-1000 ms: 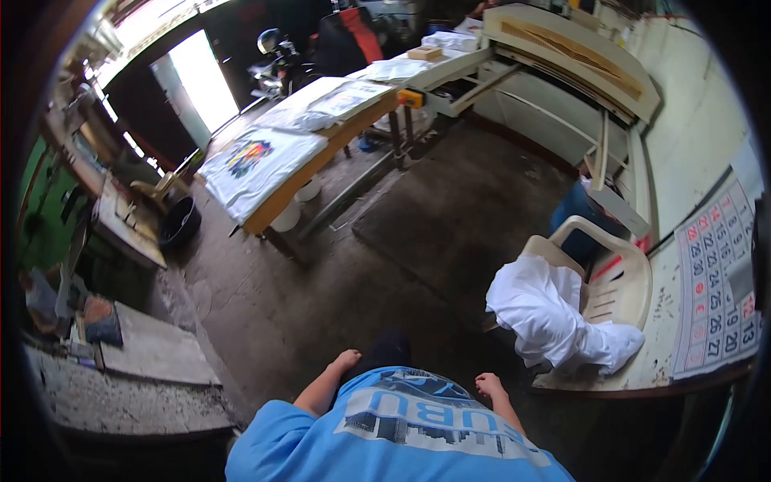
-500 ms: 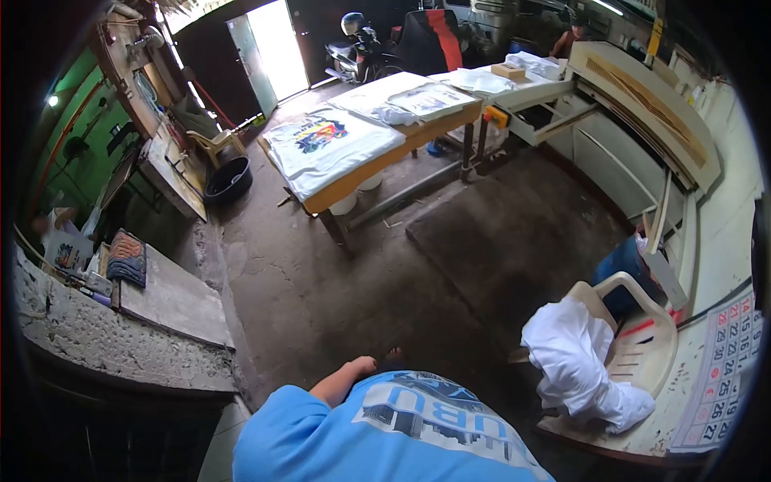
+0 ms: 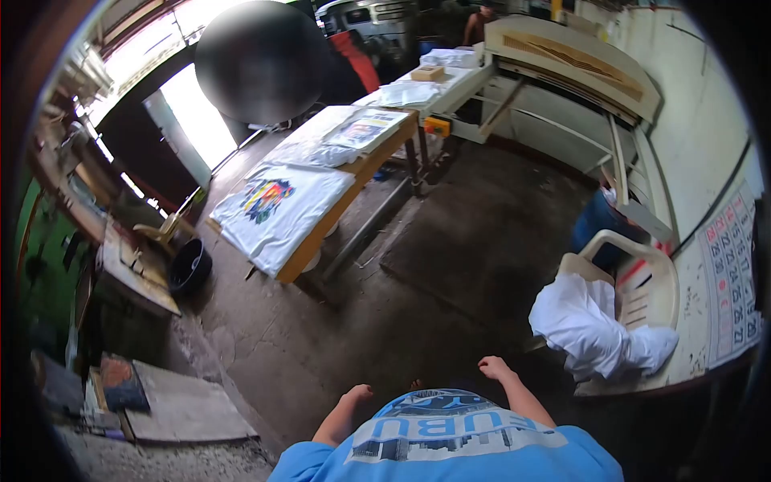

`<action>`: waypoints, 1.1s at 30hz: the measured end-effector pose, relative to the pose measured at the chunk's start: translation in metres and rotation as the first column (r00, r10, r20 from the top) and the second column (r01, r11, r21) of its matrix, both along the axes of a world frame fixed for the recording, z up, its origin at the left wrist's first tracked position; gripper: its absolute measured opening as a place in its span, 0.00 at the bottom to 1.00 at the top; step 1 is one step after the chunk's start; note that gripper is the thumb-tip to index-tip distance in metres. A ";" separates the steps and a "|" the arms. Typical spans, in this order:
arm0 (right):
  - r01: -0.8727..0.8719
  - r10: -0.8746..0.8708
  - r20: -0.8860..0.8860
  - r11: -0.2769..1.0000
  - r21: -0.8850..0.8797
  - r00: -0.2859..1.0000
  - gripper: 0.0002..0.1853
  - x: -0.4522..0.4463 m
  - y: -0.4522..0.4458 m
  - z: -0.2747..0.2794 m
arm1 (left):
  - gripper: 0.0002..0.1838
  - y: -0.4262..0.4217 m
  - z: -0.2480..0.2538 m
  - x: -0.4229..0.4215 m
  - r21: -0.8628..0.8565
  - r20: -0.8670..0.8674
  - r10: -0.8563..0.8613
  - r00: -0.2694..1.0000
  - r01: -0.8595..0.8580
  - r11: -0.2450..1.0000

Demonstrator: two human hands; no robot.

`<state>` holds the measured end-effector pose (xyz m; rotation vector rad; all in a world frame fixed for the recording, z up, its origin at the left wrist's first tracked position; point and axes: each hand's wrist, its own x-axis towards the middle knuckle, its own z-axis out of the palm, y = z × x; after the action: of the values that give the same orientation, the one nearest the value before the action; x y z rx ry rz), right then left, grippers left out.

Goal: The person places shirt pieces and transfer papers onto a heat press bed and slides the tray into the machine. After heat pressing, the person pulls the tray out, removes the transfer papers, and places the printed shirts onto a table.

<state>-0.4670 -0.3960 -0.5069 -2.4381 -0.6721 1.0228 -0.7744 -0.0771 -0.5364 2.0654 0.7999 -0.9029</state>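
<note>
My left hand (image 3: 358, 392) hangs low in front of my blue shirt (image 3: 458, 438), its fingers loosely curled with nothing seen in them. On the other side, my right hand (image 3: 494, 368) is held out over the dark floor, fingers curled in and no object showing. Neither hand touches anything. Nearest to the right one is a white cloth (image 3: 582, 325), draped in a heap over a beige plastic chair (image 3: 662, 277). Farther ahead, a white T-shirt (image 3: 293, 210) with a colourful print lies flat on a wooden table (image 3: 353, 193).
A conveyor-like machine (image 3: 574, 68) stands at the back right, with a small box (image 3: 427, 73) on its table. A blue drum (image 3: 598, 229) and a wall calendar (image 3: 731, 281) are at right. A black basin (image 3: 190, 266) sits at left. Another person (image 3: 479, 24) is far back.
My view has swung right and moved nearer the table. My right hand has come into sight, and the chair with the white cloth appears a little higher.
</note>
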 end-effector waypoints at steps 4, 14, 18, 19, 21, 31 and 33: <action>-0.112 0.108 -0.070 0.992 -0.058 0.992 0.15 -0.026 0.030 0.017 | 0.17 0.044 0.009 0.015 0.064 -0.002 0.040 0.999 -0.040 0.997; -0.032 0.007 -0.081 0.951 -0.307 0.997 0.12 -0.023 -0.058 0.011 | 0.27 0.009 0.001 0.142 0.115 0.322 -0.352 0.879 0.332 0.936; 0.558 -0.619 -0.189 0.776 -0.294 0.762 0.11 -0.019 -0.113 0.032 | 0.33 -0.131 0.136 0.266 0.082 0.749 -0.483 0.453 0.661 0.746; 0.630 -0.694 -0.152 0.708 -0.319 0.704 0.11 -0.023 -0.134 0.034 | 0.33 -0.164 0.162 0.279 0.090 0.827 -0.463 0.320 0.737 0.670; 0.570 -0.581 0.010 0.794 -0.210 0.814 0.11 -0.041 -0.183 0.023 | 0.31 -0.210 0.214 0.283 0.020 0.903 -0.379 0.200 0.865 0.502; 0.503 -0.643 -0.073 0.659 -0.559 0.762 0.13 -0.075 -0.147 0.044 | 0.31 -0.212 0.146 0.325 -0.653 0.487 -0.833 0.263 0.743 -0.147; 0.775 -0.816 -0.359 0.560 -0.294 0.453 0.13 -0.059 -0.150 -0.046 | 0.29 -0.220 0.144 0.351 -0.660 0.416 -0.875 0.248 0.744 -0.103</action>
<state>-0.5262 -0.5460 -0.5524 -2.0064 0.6879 1.1128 -0.4229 -0.2975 -0.3922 1.4026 -1.0454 -1.6871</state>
